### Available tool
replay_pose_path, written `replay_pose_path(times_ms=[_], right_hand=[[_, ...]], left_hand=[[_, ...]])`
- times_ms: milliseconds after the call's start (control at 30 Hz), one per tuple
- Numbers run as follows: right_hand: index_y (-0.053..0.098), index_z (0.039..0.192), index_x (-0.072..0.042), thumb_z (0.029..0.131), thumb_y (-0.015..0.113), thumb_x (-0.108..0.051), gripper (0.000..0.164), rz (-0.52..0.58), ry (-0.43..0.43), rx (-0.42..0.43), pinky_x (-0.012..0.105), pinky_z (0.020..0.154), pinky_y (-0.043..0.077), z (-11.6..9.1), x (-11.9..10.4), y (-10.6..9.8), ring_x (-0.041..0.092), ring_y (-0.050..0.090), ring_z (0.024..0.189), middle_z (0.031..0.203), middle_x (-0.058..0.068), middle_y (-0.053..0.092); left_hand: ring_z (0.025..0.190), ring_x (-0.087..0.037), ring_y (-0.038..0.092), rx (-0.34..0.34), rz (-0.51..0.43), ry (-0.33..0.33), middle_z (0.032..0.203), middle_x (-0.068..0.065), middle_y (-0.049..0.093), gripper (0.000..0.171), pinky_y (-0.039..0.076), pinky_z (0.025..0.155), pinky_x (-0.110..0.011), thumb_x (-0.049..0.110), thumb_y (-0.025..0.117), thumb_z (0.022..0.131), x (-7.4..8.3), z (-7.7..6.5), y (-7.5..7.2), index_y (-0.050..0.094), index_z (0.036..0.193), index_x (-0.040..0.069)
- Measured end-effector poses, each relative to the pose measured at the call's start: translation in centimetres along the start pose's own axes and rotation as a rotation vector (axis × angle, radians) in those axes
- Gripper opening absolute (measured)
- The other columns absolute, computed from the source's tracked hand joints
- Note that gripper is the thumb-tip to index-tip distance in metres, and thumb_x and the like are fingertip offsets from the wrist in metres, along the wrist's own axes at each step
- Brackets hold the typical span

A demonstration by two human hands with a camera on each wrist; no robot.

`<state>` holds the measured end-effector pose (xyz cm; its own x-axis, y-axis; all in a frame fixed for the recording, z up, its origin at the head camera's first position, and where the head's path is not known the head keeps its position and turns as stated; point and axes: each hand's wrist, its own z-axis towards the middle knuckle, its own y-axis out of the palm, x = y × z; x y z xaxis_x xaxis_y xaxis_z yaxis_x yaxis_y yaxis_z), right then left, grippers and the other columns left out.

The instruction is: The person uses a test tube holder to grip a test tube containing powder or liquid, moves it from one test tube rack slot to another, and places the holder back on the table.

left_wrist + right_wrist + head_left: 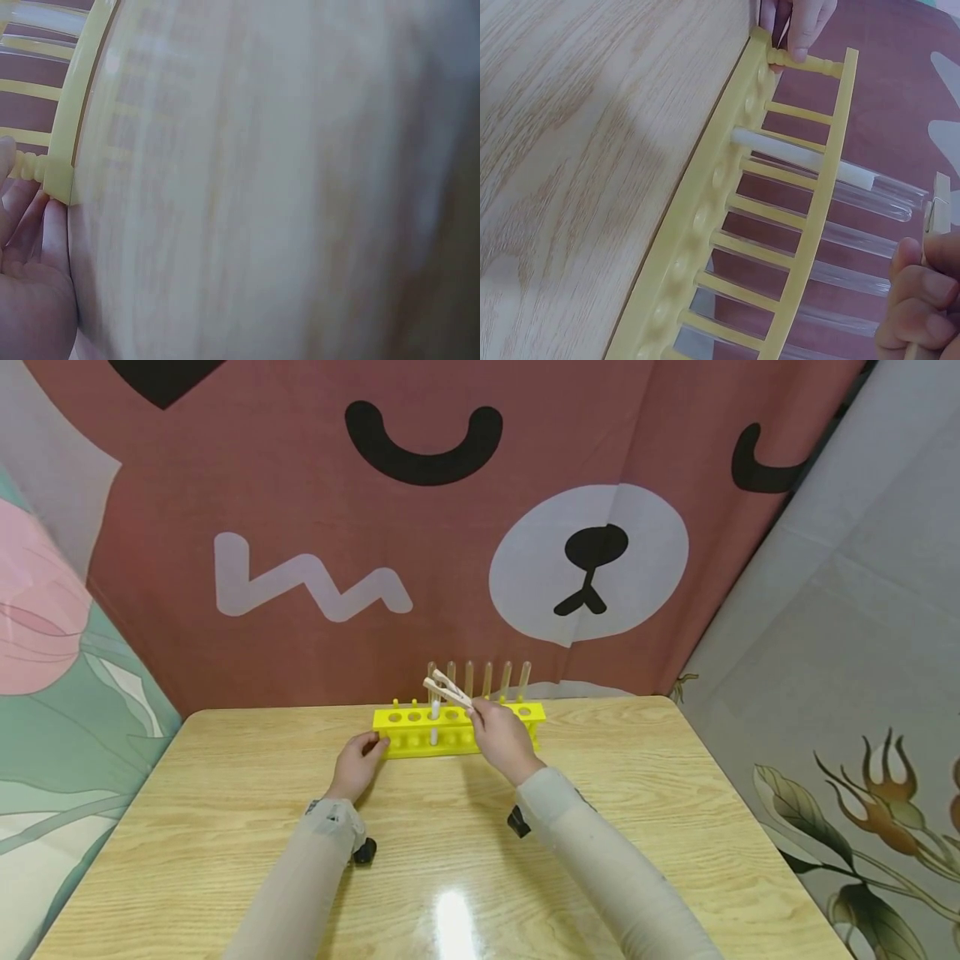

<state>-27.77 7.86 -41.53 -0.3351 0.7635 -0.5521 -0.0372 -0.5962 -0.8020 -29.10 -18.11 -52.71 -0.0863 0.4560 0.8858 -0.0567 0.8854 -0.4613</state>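
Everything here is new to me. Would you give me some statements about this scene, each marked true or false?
1. The left hand grips one end of a yellow plastic test-tube rack. True.
2. The right hand holds a metal spoon. False: the right hand holds a pale, two-pronged wooden clamp.
3. A clear tube with something white inside stands in the rack. True.
4. The back row of clear tubes has rounded ends down. False: the back row of clear tubes has rounded ends up.
5. The table is covered by blue cloth. False: the table shows light-brown wood grain.
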Motion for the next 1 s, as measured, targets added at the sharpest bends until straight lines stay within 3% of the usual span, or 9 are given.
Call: replay_pose_path(times_ms=[567,1000], right_hand=[[0.068,0.110,0.000,0.108,0.052,-0.018,0.024,-0.003,-0.015,-0.027,0.023,0.041,0.029,0.7,-0.3,0.0,0.012,0.034,0.044,0.061,0.002,0.046],[0.068,0.111,0.000,0.108,0.051,-0.019,0.026,-0.047,-0.013,-0.056,0.023,0.041,0.030,1.3,-0.9,-0.1,0.012,0.036,0.044,0.062,0.003,0.049]], left_hand=[[0.141,-0.041,0.039,0.004,0.010,0.007,0.148,-0.026,0.045,0.048,0.032,0.117,-0.055,0.029,0.052,0.107,-0.3,0.2,0.0,0.054,0.140,-0.006],[0.142,-0.041,0.038,-0.003,0.011,0.000,0.149,-0.025,0.044,0.049,0.031,0.118,-0.055,0.031,0.052,0.108,-0.2,0.0,-0.1,0.053,0.141,-0.005]])
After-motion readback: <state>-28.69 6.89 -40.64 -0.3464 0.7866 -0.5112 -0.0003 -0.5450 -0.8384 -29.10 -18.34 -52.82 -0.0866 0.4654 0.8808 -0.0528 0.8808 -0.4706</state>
